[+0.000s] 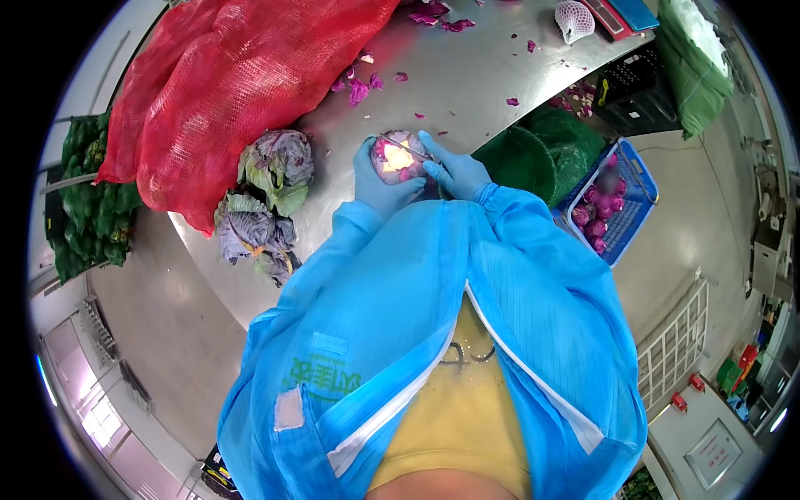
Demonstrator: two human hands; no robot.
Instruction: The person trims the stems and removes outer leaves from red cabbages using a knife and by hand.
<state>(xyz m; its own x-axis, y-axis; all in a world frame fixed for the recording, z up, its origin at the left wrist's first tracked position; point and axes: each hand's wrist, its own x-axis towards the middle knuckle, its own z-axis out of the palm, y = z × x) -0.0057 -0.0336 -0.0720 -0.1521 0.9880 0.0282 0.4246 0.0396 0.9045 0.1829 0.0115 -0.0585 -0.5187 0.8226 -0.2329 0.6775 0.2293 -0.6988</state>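
Both my hands wear blue gloves and meet at a red cabbage [387,171] above the steel table. My left hand [372,177] is wrapped round the cabbage from its left and lower side. A pale cut patch shows on the cabbage's upper face. In my right hand [454,168] is a knife [408,150], its thin blade lying across that patch; the handle is mostly hidden by my fingers. Left of my hands, two heads with loose outer leaves [279,167] lie on the table, one in front of the other.
A large red mesh sack [242,83] covers the table's left side. Purple leaf scraps [358,92] lie about the steel table [467,75]. Off the right edge are a green mesh bag [521,162], a blue crate [633,200] of purple cabbages and a black crate [637,96].
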